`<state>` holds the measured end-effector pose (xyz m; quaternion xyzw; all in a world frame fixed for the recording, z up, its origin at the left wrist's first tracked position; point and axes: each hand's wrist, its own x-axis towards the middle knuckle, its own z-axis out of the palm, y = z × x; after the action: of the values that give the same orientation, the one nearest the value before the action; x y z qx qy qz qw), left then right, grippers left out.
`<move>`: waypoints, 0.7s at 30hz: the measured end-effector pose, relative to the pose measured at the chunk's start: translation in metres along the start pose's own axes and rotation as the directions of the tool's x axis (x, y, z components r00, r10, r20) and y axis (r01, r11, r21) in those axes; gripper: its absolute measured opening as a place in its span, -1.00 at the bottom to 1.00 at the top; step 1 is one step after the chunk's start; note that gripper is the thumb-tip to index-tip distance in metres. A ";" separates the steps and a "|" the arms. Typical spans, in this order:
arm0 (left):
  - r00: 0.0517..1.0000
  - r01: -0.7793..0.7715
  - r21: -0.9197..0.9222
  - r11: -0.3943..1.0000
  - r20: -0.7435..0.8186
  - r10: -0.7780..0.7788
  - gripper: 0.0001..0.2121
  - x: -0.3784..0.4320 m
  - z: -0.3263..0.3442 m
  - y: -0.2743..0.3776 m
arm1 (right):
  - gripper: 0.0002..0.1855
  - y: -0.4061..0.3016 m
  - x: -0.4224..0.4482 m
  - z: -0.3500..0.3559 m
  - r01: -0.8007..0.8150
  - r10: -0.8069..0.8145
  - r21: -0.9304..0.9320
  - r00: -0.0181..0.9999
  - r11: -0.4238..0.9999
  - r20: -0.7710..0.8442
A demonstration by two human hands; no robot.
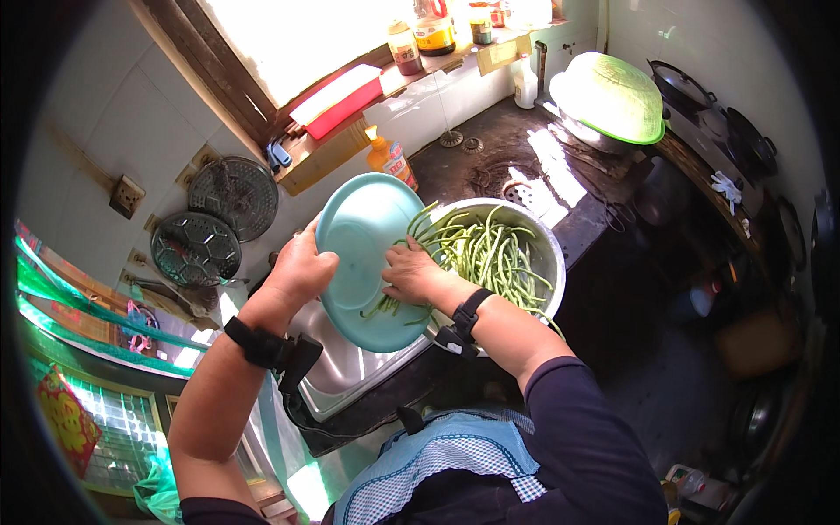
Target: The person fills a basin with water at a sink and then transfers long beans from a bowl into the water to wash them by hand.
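Note:
My left hand (305,262) grips the left rim of a teal plastic basin (351,282), which is tilted over the edge of the sink. Inside the basin, near its right side, my right hand (415,275) is closed around a bunch of long green beans (388,304); bean ends stick out above and below the fingers. To the right stands a wide metal bowl (556,262) holding a heap of long green beans (492,259). Some bean tips hang over this bowl's rim near my right forearm.
A stainless steel sink (328,374) lies under the basin. Behind are an orange squeeze bottle (394,157) and a dark, stained countertop (453,167). A green mesh colander (610,92) covers a pot at the back right. Bottles and a red tray (341,105) line the windowsill.

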<state>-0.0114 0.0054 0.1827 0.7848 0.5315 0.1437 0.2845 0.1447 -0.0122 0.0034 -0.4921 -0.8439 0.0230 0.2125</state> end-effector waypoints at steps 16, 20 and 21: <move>0.995 -0.030 0.075 0.997 -0.092 0.037 -0.42 0.018 -0.008 -0.002 | -0.87 0.054 -0.075 -0.031 -0.201 0.335 -0.340 0.853 0.919 0.400; 0.994 -0.044 0.061 0.997 -0.099 0.050 -0.42 0.015 -0.007 0.004 | -0.84 0.048 -0.071 -0.016 -0.320 0.290 -0.207 0.943 0.925 -0.164; 0.995 -0.045 0.039 0.998 -0.087 0.048 -0.42 0.012 -0.009 0.007 | -0.83 0.042 -0.065 -0.014 -0.287 0.242 -0.167 0.938 0.943 -0.248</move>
<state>-0.0057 0.0168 0.1932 0.7950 0.5277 0.1749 0.2427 0.2117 -0.0476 -0.0165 -0.6198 -0.7382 -0.0895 0.2506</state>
